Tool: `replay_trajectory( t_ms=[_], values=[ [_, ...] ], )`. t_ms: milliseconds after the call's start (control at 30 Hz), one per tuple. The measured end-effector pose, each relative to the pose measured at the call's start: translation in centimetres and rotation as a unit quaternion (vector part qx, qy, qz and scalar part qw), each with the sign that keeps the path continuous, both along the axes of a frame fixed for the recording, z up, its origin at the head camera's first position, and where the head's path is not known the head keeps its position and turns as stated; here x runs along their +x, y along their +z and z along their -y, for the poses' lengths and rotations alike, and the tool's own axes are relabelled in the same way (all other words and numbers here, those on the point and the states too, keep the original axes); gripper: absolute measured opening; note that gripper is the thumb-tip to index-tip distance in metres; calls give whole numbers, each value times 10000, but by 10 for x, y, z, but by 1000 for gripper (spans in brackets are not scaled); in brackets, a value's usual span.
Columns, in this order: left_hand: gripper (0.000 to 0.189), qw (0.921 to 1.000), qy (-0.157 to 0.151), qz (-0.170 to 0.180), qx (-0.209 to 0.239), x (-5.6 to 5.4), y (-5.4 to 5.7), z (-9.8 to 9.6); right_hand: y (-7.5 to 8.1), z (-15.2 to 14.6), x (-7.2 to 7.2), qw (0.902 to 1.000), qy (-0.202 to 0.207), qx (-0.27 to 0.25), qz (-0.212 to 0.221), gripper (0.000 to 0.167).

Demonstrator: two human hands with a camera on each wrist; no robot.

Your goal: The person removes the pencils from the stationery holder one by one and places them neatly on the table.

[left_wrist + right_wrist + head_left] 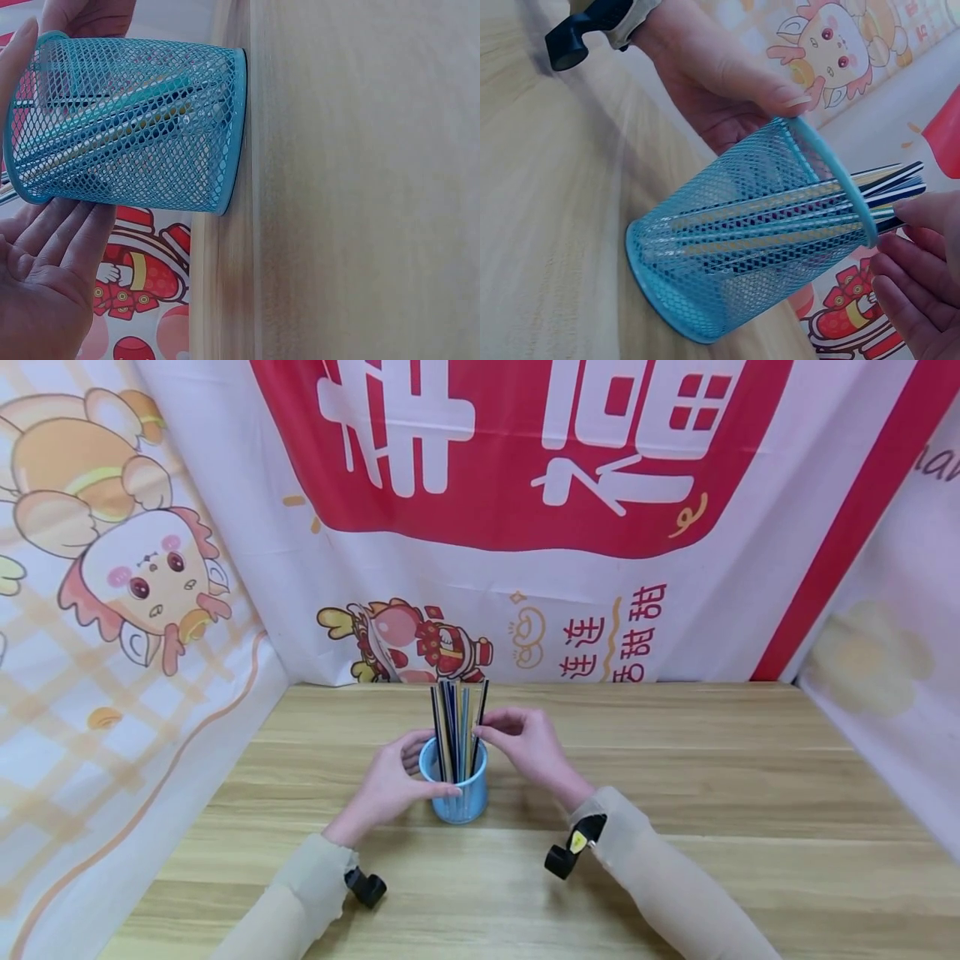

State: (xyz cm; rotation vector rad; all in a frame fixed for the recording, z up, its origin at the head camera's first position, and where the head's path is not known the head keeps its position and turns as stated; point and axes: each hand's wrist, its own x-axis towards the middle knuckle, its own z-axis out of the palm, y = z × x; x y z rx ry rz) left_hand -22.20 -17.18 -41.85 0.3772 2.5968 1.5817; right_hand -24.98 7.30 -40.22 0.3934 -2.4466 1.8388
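A light-blue mesh pen holder (459, 802) stands upright on the table, with several long thin straw-like sticks (456, 718) in black, gold, blue and white rising from it. My left hand (390, 781) grips it near the rim, thumb across the front and fingers around the far left side. On the other side, my right hand (525, 745) pinches a black stick (483, 702) at the bundle's right edge between thumb and forefinger, just above the rim. Through the mesh (135, 127) the sticks' lower ends show, leaning together. The right wrist view shows the right thumb (922, 210) against the sticks.
The wood-grain table (675, 777) runs back to a hanging cloth (525, 577) with red and white print. Printed cloth (150, 635) also hangs along the left side, and another (877, 635) along the right. Black wrist cameras (366, 887) sit on both sleeves.
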Motion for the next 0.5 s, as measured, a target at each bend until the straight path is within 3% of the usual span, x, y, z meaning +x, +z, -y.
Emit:
replay_trajectory(
  t_ms=[500],
  values=[
    [91, 10000, 8, 66, -22, 1, 0, 0, 30, -22, -2, 9957, -468, -761, -250, 27]
  ],
)
